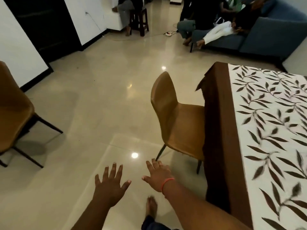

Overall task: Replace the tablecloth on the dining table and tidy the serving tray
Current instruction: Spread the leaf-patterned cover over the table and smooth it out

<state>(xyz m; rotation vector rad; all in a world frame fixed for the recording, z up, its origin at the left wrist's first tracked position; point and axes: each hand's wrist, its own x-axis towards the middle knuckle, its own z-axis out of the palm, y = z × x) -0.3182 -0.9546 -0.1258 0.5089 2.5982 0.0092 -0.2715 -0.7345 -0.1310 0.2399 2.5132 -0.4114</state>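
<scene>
Tablecloth [269,130] over dining table [219,130]

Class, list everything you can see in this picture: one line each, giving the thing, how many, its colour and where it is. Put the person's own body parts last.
Tablecloth: one, white with brown leaves and a brown border, spread on the table at right.
Chair at table: one, tan, pushed in at the table's left side.
Second chair: one, tan, at the left edge, apart from the table.
Sofa: one, blue, top right, people seated on it.
Stool: one, dark wood, top centre, beside a seated person.
Power strip: one, white, on the floor near the sofa.
Floor: glossy beige tiles.
Left hand: open, fingers spread, empty.
Right hand: open, empty, red band at wrist.
Foot: one, bare, bottom centre.
</scene>
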